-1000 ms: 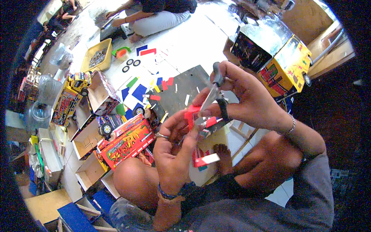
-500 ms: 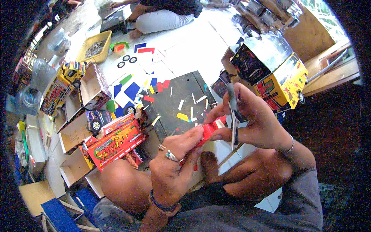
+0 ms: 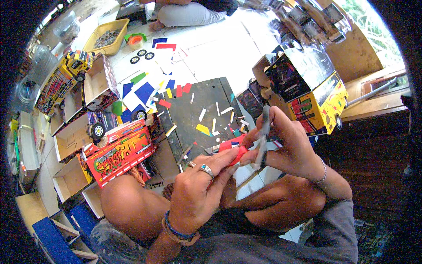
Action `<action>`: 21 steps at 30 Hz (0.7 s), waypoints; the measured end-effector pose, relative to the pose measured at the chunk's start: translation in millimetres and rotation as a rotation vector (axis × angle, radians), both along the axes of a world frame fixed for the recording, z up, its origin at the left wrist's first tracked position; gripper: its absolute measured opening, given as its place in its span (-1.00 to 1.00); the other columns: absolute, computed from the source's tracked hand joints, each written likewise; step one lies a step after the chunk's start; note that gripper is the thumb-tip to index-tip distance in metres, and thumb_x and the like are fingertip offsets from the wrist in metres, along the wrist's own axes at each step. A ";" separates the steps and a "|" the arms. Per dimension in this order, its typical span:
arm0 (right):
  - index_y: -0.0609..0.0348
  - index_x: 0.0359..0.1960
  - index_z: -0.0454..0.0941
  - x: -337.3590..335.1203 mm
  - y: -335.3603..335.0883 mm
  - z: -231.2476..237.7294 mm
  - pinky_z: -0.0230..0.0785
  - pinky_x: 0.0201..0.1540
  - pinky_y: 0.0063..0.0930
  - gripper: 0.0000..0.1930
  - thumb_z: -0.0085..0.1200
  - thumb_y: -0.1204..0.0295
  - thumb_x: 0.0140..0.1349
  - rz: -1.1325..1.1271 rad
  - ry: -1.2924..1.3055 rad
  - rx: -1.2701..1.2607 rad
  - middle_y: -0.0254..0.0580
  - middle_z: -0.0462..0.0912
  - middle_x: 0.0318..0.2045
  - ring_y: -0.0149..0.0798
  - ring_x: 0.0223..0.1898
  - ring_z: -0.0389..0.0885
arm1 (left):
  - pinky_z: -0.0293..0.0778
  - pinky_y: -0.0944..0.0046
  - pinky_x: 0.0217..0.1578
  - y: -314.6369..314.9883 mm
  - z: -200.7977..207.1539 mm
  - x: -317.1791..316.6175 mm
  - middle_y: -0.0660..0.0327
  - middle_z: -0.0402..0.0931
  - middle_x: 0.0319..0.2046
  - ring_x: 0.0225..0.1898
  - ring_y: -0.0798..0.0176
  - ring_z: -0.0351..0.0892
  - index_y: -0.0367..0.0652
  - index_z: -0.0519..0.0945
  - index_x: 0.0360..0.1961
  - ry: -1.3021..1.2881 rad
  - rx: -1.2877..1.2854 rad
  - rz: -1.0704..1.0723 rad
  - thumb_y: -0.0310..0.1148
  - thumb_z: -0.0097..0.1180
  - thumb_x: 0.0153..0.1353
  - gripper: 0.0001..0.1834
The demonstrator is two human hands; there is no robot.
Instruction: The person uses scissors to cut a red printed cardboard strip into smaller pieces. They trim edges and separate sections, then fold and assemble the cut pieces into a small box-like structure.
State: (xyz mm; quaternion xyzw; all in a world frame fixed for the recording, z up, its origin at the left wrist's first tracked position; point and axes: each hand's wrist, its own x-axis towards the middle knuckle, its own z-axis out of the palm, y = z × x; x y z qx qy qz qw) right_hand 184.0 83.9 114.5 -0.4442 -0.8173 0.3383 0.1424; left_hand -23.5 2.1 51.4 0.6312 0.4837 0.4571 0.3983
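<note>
White floor tiles (image 3: 211,53) carry a dark board (image 3: 187,121); your left fingers (image 3: 225,158) pinch the red piece (image 3: 241,152), just left of your right fingers (image 3: 282,124) gripping scissors (image 3: 264,126).

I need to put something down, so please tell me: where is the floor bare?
The white floor looks bare between the grey trouser leg, the dark board and the yellow toy truck. It is crowded at left, with a red toy truck and open boxes; scraps lie over the board.
</note>
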 end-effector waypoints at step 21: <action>0.16 -0.21 0.37 -8.6 -6.0 -3.5 0.61 -0.23 -0.38 -0.55 0.47 0.53 -0.01 0.058 -0.147 0.204 -0.15 0.74 -0.31 -0.22 -0.25 0.78 | 0.59 0.08 -0.17 -1.7 -7.5 0.4 -0.01 0.68 -0.17 -0.19 -0.05 0.68 -0.15 0.63 0.09 0.029 -0.096 0.063 -0.46 0.18 0.30 -0.67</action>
